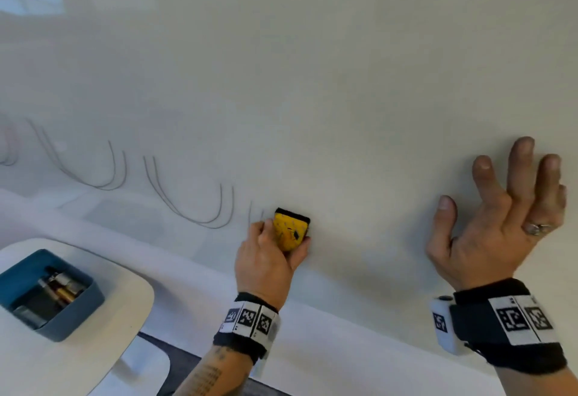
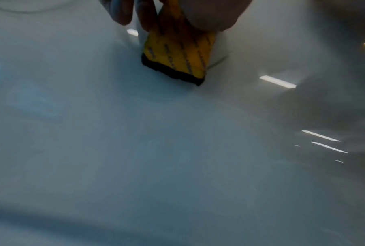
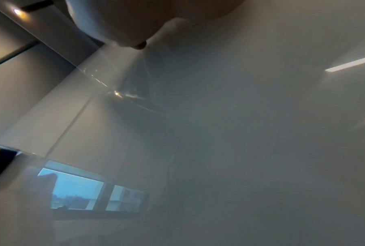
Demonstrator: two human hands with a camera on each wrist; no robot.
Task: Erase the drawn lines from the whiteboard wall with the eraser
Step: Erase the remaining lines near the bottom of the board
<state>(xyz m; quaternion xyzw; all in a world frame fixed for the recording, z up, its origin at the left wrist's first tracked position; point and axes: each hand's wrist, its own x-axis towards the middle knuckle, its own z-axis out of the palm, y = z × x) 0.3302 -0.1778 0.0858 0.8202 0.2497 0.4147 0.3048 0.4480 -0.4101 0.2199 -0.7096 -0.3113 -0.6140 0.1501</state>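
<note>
You see the head view bright and evenly lit, soft toward its left edge. Both wrist views are dim and blurred, and the whiteboard wall [image 2: 177, 149] reflects ceiling light strips at right.

Glossy, smooth whiteboard wall [image 1: 344, 82] mirroring ceiling lights, yellow printed eraser [image 1: 289, 231] with black felt-like edge in the left hand [image 1: 266, 258], metal ring [image 1: 536, 228] on the right hand [image 1: 497, 223], matt blue plastic-looking tray [image 1: 18, 276] left of the hands

Eraser [image 1: 291, 230] on whiteboard wall [image 1: 344, 82]; drawn lines [image 1: 187, 195] left.
</note>
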